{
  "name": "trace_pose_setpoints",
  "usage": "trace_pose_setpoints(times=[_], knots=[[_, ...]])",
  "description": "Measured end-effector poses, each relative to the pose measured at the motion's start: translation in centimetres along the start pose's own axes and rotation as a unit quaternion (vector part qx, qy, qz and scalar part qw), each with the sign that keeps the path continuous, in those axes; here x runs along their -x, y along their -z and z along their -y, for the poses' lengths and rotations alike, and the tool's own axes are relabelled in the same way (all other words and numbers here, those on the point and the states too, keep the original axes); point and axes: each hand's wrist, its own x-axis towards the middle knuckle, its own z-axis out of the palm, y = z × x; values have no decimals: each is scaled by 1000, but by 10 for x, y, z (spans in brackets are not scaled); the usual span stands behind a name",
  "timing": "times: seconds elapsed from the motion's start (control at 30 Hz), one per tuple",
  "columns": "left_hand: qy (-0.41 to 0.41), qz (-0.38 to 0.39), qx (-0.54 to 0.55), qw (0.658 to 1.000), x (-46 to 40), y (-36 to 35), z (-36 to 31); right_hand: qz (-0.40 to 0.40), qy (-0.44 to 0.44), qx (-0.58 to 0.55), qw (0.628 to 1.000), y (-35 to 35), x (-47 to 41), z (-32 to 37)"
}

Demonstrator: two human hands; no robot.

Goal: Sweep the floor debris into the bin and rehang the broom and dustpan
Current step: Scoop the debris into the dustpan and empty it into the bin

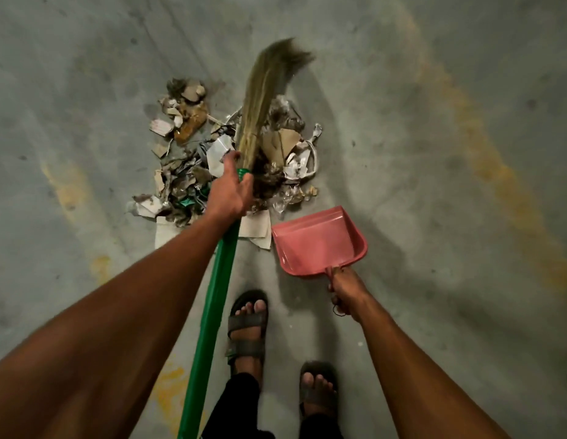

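A pile of debris point(187, 147), made of torn paper, cardboard scraps and plastic, lies on the concrete floor ahead of me. My left hand point(231, 188) grips the broom at the top of its green handle point(212, 305), just below the straw bristles point(263, 96), which lie across the pile with blurred tips. My right hand point(347, 293) grips the handle of a pink dustpan point(317, 242). The pan rests on the floor at the near right edge of the pile, its open mouth facing the debris. No bin is in view.
My two feet in dark sandals point(247, 324) stand just behind the dustpan. The grey concrete floor point(434, 153) carries yellow paint streaks to the right and left of the pile.
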Motion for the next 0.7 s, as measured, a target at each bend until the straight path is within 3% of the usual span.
trace_pose_setpoints(times=[0.3,0.43,0.7], knots=[[-10,37,-54,998,-63,21,57,-82,-50,173,980,-2,-72,28],[-31,30,-99,994,-91,25,68,-104,-25,266,958,16,-75,57],[-22,11,-182,983,-173,13,58,-86,5,267,960,42,-118,72]])
